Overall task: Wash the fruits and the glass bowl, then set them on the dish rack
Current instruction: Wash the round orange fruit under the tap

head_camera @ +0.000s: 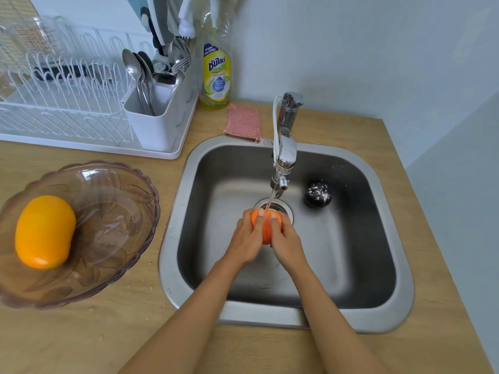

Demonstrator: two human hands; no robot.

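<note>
Under the chrome faucet [284,157], your left hand [247,240] and right hand [286,242] curl fingers around a round orange fruit [266,228].

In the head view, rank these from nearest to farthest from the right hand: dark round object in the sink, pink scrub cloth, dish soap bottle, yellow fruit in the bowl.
From the right hand:
1. Dark round object, in the sink, just right of the faucet.
2. Pink scrub cloth, on the counter behind the sink.
3. Dish soap bottle, by the wall.
4. Yellow fruit, in the glass bowl, far left.
</note>
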